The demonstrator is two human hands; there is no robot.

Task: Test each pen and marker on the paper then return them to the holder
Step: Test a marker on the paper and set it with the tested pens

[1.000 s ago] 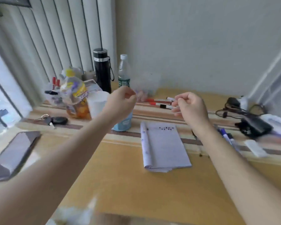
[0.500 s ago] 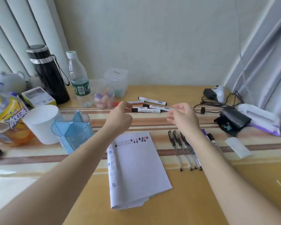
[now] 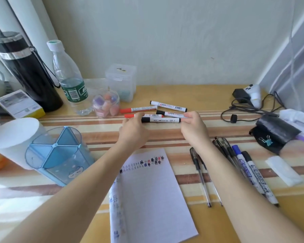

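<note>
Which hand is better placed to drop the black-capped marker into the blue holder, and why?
Left. The left hand and right hand each hold an end of the black-capped marker, but the blue holder stands on the left, beside the left forearm; the right would have to cross over.

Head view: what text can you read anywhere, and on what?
Nothing reads clearly.
White markers: logo and barcode, blurred.
Water bottle label: too small.
Paper: scribbled test marks, no words.
Box label: blurred.
</note>
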